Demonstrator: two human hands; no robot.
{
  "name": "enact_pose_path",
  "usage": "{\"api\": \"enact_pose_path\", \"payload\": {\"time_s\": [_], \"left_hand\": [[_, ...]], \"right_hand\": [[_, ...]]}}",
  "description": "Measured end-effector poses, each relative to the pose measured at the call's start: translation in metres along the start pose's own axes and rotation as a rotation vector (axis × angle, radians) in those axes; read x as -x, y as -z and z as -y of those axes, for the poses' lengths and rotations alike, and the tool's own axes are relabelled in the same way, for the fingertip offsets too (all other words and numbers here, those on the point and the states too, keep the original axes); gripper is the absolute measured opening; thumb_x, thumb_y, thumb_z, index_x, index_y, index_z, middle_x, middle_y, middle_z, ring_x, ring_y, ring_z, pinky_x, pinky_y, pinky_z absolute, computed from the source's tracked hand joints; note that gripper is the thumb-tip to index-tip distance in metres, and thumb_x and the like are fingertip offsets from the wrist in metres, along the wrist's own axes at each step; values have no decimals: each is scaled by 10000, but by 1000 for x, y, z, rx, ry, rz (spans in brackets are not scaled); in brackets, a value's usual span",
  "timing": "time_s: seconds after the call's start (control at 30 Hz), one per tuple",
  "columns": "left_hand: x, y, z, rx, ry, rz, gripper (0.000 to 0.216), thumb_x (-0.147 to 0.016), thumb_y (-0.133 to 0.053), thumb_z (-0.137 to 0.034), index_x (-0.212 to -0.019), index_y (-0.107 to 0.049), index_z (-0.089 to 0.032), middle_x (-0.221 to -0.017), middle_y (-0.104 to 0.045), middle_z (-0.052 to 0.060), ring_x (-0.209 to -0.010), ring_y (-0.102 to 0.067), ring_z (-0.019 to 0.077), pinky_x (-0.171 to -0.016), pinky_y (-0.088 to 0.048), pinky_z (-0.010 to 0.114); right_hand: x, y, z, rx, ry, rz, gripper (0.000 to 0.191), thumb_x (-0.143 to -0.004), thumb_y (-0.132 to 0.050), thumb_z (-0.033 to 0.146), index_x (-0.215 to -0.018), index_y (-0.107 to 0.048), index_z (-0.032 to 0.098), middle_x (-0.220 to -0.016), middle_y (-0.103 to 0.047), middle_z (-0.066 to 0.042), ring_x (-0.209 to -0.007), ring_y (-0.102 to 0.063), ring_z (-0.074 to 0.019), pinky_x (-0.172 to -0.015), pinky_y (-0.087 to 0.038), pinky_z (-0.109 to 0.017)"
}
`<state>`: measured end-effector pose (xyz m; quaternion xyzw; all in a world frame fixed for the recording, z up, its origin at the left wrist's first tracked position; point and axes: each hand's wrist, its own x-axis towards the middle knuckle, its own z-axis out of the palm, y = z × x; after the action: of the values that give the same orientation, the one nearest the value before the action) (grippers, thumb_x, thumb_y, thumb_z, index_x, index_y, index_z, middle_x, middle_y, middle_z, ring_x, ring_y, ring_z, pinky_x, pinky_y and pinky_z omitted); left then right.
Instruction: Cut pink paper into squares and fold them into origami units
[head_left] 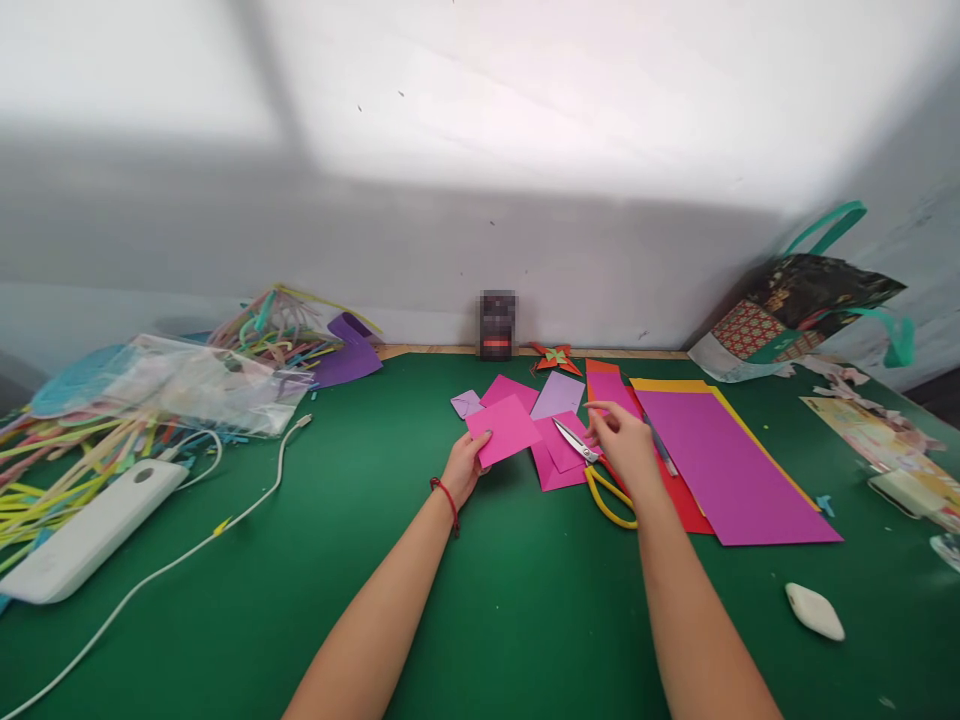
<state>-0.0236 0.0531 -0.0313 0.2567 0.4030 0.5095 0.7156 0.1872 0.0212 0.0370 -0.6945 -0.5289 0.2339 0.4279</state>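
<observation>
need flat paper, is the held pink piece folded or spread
Looks spread: the pink paper in the left hand shows no crease; whether doubled, cannot tell.

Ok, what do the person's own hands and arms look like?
The left hand and right hand are gloveless, and no sleeves are in view. A thin red bracelet circles the left wrist; none shows on the right.
</observation>
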Motion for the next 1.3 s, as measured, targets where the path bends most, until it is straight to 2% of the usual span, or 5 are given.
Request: {"api": "enact_pose_path", "payload": {"time_s": [0.27,0.47,0.67,1.0,1.3], "left_hand": [[4,-1,-1,-46,39,-2,292,-548,-722,-292,-733,-567,-126,-434,-492,-51,-322,-364,38,-311,-208,163],[2,-3,2,-28,-36,-24,321,-557,-735,-260,-817,-611,-121,-711,-657,31,-574,-580,113,-522,-457,204],[1,0,2,1,-90,-20,442,-552,-743,-197,-968,-600,-162,-977,-656,52,-846,-610,180,-724,-483,251],[5,-3,-2,32,16,33,454,-540,-692,-109,-986,-615,-141,-985,-658,78,-960,-583,227,-815,-446,274],[4,-3,4,44,-12,126,487,-692,-637,-441,-1078,-572,-151,-1106,-614,119,-1028,-555,273,-825,-471,375]], "right_hand": [[19,-91,-31,-738,2,358,405,-626,-638,242,-1025,-572,254,-700,-594,26,-473,-534,-102,-437,-466,-239],[18,-89,-40,-781,-15,369,235,-648,-635,196,-876,-633,249,-815,-611,-3,-573,-553,-105,-443,-476,-207],[21,-88,-38,-775,45,377,278,-636,-687,235,-910,-643,260,-1367,-355,-38,-742,-579,-130,-521,-519,-242],[21,-91,-43,-760,-83,251,232,-612,-719,299,-580,-524,177,-1253,-507,-85,-810,-612,-189,-612,-549,-312],[24,-88,-36,-638,4,90,308,-697,-641,342,-540,-424,191,-1300,-451,-72,-930,-569,-219,-551,-547,-304]]}}
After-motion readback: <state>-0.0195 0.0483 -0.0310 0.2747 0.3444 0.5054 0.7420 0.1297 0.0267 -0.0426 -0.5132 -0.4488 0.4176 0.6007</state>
